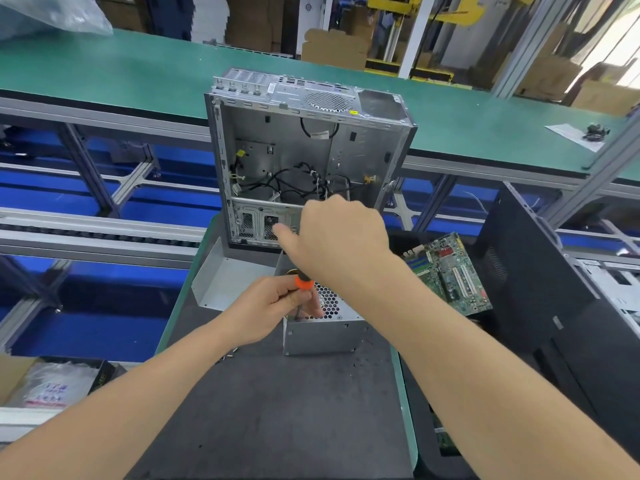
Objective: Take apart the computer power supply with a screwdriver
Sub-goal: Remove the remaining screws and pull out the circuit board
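An emptied computer case [277, 147] stands open on a dark work mat [294, 410]. A green motherboard [450, 271] lies to its right.

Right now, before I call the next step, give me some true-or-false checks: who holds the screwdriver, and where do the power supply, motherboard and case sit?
1. The left hand grips the orange-and-black-handled screwdriver. True.
2. The screwdriver's shaft points down at the grey metal power supply box. True.
3. The green motherboard lies left of the power supply box. False: it lies to its right.
4. The silver computer case has its side panel on. False: it stands open behind the box, with black cables showing inside.
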